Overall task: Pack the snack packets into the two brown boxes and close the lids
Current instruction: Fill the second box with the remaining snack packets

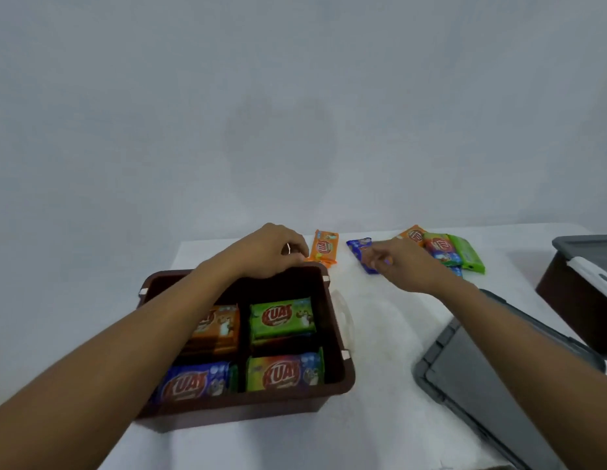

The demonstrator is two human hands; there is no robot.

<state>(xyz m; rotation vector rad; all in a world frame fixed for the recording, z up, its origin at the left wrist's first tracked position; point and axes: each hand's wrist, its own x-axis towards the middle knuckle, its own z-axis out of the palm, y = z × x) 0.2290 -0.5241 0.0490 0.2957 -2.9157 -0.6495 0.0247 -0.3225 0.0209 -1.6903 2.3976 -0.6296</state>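
Observation:
An open brown box point(339, 337) stands at the front left of the white table. It holds several packets in four stacks: orange point(220, 329), green point(281, 318), blue point(193, 383) and a green-red one point(285, 373). My left hand point(271, 252) reaches over the box's far rim and pinches the near end of an orange packet point(326, 247) lying just behind the box. My right hand point(407, 266) stretches to a blue packet point(361, 251) on the table, with its fingertips curled onto it.
A small pile of orange, red, blue and green packets point(448, 251) lies at the back right. A grey lid point(492, 378) lies flat under my right forearm. The second brown box point(573, 310) stands at the right edge, with a grey lid point(587, 247) on it.

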